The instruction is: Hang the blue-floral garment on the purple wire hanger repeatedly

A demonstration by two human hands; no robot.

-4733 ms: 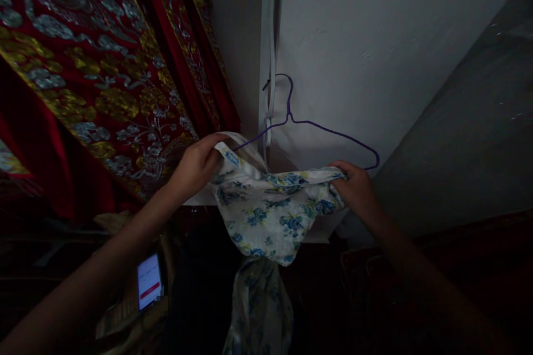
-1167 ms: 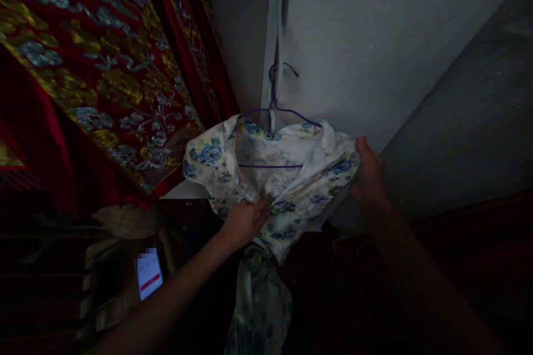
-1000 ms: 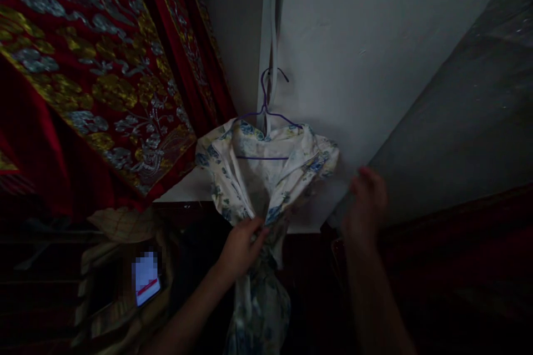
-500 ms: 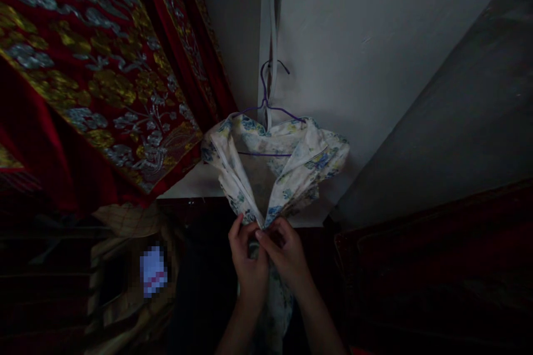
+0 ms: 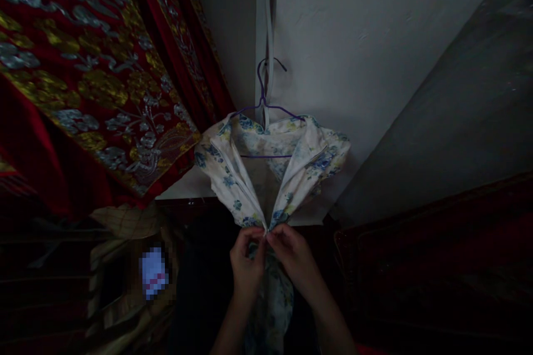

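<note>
- where's the floral shirt (image 5: 229,183)?
- on the purple hanger (image 5: 263,101); left hand (image 5: 249,259) and right hand (image 5: 295,255) each pinch its front edges where the opening narrows.
- how will it handle?
- probably light, limp; best gripped by those edges.

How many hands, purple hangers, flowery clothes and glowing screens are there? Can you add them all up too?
Hands: 2 (left hand, right hand)
Purple hanger: 1
Flowery garment, on the hanger: 1
Glowing screen, blurred: 1
Total: 5
</note>
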